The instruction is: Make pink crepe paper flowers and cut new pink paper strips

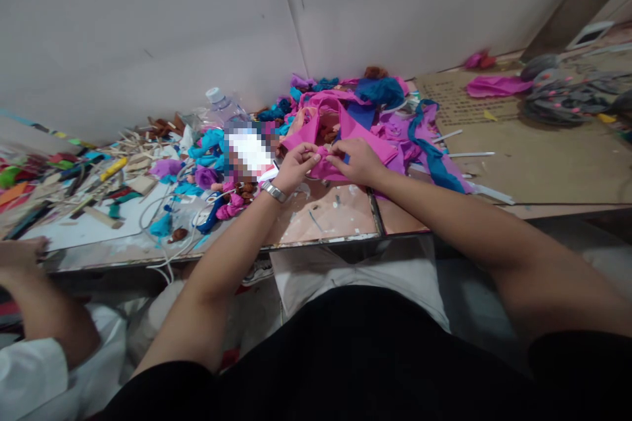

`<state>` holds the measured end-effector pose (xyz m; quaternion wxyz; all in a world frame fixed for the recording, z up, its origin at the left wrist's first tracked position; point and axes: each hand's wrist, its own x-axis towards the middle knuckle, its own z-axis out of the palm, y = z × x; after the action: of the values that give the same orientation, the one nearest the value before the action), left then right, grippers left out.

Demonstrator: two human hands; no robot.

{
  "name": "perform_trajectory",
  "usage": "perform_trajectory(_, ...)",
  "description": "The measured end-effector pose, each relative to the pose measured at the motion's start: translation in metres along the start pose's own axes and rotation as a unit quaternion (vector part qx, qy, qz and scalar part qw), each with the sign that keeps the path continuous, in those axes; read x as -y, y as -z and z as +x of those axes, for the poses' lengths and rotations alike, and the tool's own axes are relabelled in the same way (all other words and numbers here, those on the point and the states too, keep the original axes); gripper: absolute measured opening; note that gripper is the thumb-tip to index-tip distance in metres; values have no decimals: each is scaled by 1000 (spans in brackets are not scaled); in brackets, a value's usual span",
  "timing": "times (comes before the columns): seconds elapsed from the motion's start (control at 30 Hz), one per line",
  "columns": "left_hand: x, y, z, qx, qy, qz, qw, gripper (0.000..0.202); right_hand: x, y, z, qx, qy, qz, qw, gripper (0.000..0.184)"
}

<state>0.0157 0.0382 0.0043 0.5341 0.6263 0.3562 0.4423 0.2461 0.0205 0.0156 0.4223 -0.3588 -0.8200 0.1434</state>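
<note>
Dimly lit, greying the wall [148, 33] and darkening below the tabletop [340, 216]. Sinks almost to black on the shirt [355, 355]. Blurs and stretches toward the sides, softening the grey bundle [565, 95] at right. Pixelates over a bright white rectangle [248, 148].

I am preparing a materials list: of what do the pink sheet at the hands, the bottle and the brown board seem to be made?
Pink sheet: thin, matte, perhaps fabric or paper; its soft folds leave this open.
Bottle: probably smooth, clear plastic, from its see-through body.
Brown board: likely matte cardboard, as its dull, printed face suggests.
</note>
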Motion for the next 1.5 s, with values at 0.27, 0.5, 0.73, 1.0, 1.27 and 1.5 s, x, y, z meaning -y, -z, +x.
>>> perform_trajectory(0.27,-2,-1,-2,16,-25,60,998,57,1,-1,-2,15,30,40,999,43)
perform_trajectory(0.5,-9,-5,-4,22,-26,62,997,59,-1,-3,-1,23,39,26,999,37)
perform_trajectory(0.73,-5,-9,-9,-5,-89,159,983,56,1,-1,0,-1,13,18,1000,33)
perform_trajectory(1.0,-4,-7,-8,-27,-82,151,985,55,6,1,-1,7,13,40,999,37)
perform_trajectory(1.27,-4,-2,1,-64,-72,78,992,61,8,-1,-3,-10,11,63,998,53)
perform_trajectory(1.5,4,3,4,-60,-61,52,995,58,6,1,-2,-14,2,48,999,34)
